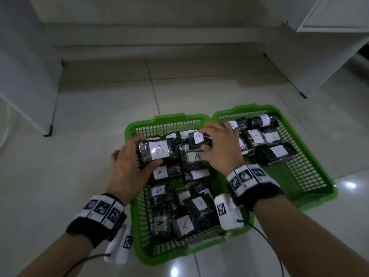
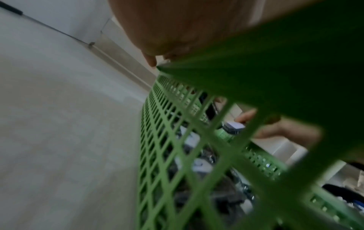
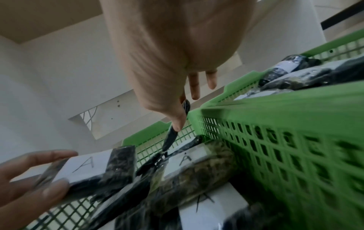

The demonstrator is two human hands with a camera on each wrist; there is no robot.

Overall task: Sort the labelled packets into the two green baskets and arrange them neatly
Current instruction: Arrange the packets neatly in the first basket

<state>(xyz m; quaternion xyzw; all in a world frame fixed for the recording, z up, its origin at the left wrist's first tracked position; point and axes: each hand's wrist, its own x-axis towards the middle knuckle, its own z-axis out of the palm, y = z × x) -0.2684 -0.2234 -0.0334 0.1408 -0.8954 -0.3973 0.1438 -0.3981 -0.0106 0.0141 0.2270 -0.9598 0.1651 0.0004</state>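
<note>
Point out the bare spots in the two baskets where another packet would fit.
The right basket has bare mesh across its near half, between the B packets and its near rim. The left basket is crowded with A packets; only small mesh gaps show mid-basket. Both hands hold A packets over its far end.

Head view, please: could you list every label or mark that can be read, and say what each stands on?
"A": white label on the packet in the left hand.
"A": label on the packet in the right hand.
"A": labels on the packets lying in the left basket.
"B", in red: one packet in the right basket.
Other right-basket labels: too faint to read.
Wristband squares: coded patterns, no words.
</note>
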